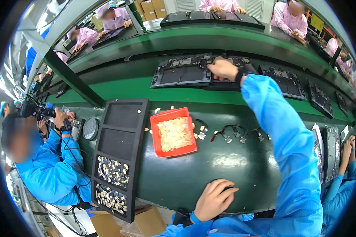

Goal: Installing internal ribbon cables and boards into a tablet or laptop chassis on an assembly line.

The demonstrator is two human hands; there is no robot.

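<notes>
At the far side, my right hand (223,68) reaches over the green conveyor, its fingers curled at the right edge of an open laptop base (181,71) with exposed circuit boards. A second laptop base (236,61) lies partly under and behind that hand. My left hand (214,200) hovers low over the near edge of the green bench, palm down, fingers loosely bent and apart, with no held object visible. Between the hands and to the left sits a red bin (157,146) of small pale pieces. Black cables with connectors (234,132) lie right of the bin.
Left of the bin stands a black compartment tray (142,130); its near compartments hold small dark and pale parts. A round tin (90,128) is beyond it. Blue-sleeved co-workers sit on both sides. More laptop bases (283,81) line the conveyor. A green post (73,79) rises at left.
</notes>
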